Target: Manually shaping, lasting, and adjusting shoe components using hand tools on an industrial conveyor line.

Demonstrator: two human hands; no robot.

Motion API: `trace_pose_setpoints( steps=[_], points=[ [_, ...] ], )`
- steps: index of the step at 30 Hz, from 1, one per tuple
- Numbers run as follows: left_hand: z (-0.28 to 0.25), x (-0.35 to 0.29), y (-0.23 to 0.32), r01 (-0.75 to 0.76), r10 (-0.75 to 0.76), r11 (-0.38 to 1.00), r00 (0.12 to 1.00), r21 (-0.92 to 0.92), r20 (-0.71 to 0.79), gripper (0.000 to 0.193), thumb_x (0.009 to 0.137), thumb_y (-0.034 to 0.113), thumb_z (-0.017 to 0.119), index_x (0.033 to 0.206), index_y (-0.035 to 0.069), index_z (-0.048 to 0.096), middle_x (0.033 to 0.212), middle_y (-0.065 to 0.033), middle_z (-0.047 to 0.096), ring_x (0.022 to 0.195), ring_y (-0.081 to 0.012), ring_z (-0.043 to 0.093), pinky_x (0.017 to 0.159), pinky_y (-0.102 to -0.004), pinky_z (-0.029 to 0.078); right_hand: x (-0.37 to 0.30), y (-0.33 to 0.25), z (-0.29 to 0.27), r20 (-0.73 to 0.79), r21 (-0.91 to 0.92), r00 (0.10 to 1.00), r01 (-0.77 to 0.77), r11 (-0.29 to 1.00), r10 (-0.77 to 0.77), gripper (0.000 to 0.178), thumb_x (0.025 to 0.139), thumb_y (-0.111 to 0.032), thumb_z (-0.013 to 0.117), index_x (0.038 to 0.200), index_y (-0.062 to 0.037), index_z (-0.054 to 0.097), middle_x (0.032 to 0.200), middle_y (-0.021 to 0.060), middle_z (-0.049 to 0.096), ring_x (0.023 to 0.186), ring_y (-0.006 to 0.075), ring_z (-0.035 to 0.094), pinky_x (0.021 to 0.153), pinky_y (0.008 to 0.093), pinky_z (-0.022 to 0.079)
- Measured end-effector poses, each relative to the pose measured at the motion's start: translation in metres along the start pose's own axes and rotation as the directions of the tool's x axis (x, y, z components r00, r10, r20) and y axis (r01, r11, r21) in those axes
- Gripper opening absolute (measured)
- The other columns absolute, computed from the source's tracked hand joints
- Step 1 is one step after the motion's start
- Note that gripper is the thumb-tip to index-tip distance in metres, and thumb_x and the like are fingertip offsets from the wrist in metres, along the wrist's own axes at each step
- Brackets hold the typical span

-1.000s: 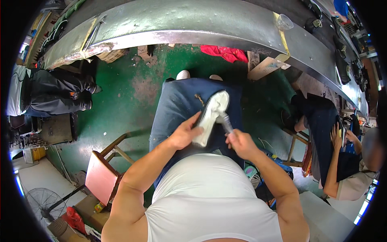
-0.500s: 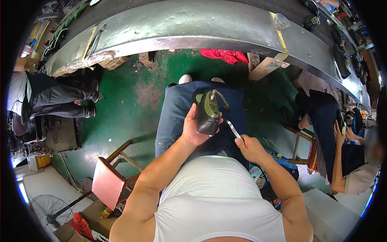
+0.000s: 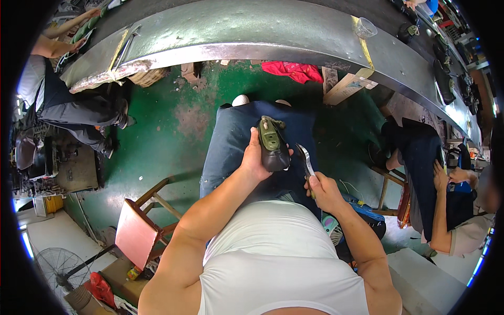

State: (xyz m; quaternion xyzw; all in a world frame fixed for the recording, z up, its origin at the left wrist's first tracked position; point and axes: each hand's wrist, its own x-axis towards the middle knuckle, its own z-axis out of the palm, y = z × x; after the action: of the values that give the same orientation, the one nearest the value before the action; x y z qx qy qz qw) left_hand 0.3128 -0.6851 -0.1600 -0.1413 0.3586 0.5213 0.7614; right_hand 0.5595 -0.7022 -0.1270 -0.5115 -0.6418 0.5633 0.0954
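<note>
My left hand point(image 3: 254, 157) is wrapped round a small shoe point(image 3: 273, 157) with a black toe and an olive-green tongue and lace area, held above my lap. Its toe points toward me, and a lace lies loose at the far end. In my right hand point(image 3: 326, 191) is a pair of metal pincers point(image 3: 306, 160), gripped by the handles. Their curved silver head points away from me, just right of the shoe and apart from it. Dark blue cloth point(image 3: 223, 144) covers my lap beneath both hands.
Ahead runs a long metal-edged bench point(image 3: 236, 31) with a clear plastic cup point(image 3: 365, 28) on it. A person point(image 3: 457, 194) sits at the right; another point(image 3: 79, 105) stands at the left. A pink-seated stool point(image 3: 137, 233) and a fan point(image 3: 60, 268) are at the lower left.
The shoe has turned in my left hand, showing its green top more squarely. My right hand has tilted the pincers more upright. The person at the left has reached toward the bench.
</note>
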Motion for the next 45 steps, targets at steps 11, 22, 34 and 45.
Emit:
trace_pose_setpoints(
  steps=[11, 22, 34, 45],
  points=[
    [0.009, 0.005, 0.003, -0.009, 0.007, 0.998, 0.999, -0.064, -0.039, 0.078, 0.098, 0.071, 0.027, 0.134, 0.006, 0.053, 0.113, -0.0226, 0.064, 0.1, -0.0389, 0.067, 0.087, -0.0506, 0.057, -0.001, -0.026, 0.018, 0.08, -0.073, 0.979, 0.191, 0.979, -0.185, 0.04, 0.105, -0.032, 0.043, 0.115, 0.0047, 0.056, 0.091, 0.0129, 0.066, 0.075, 0.0212, 0.066, 0.071, 0.0352, 0.053],
    [0.007, 0.005, 0.008, -0.006, 0.004, 0.996, 1.0, -0.087, -0.026, 0.078, 0.098, 0.07, 0.029, 0.131, 0.004, 0.054, 0.11, -0.0238, 0.065, 0.1, -0.041, 0.066, 0.083, -0.0522, 0.058, -0.001, -0.01, 0.013, 0.104, -0.442, 0.905, 0.413, 0.796, -0.412, 0.033, 0.093, -0.036, 0.062, 0.107, -0.0065, 0.063, 0.086, 0.0118, 0.068, 0.074, 0.0336, 0.067, 0.064, 0.0443, 0.052],
    [0.03, -0.034, -0.009, 0.031, -0.026, 0.996, 0.997, -0.081, 0.068, 0.069, 0.101, 0.066, 0.027, 0.131, 0.011, 0.054, 0.121, -0.0175, 0.062, 0.111, -0.0352, 0.063, 0.093, -0.0502, 0.054, 0.035, -0.077, 0.012, -0.08, -0.347, 0.681, 0.666, 0.66, -0.728, 0.093, 0.07, -0.044, 0.085, 0.137, 0.0036, 0.044, 0.138, 0.0234, 0.05, 0.125, 0.0423, 0.052, 0.104, 0.0468, 0.045],
    [-0.015, 0.026, 0.006, -0.655, 0.62, 0.617, 0.746, 0.436, 0.243, 0.047, 0.107, 0.045, 0.039, 0.117, 0.005, 0.06, 0.108, -0.0049, 0.061, 0.1, -0.0131, 0.056, 0.093, -0.0287, 0.044, 0.08, -0.088, 0.007, 0.221, -0.185, 0.765, 0.641, 0.745, -0.605, 0.088, 0.076, -0.033, 0.084, 0.142, 0.0042, 0.04, 0.139, 0.0253, 0.05, 0.131, 0.0424, 0.048, 0.111, 0.0429, 0.039]
  ],
)
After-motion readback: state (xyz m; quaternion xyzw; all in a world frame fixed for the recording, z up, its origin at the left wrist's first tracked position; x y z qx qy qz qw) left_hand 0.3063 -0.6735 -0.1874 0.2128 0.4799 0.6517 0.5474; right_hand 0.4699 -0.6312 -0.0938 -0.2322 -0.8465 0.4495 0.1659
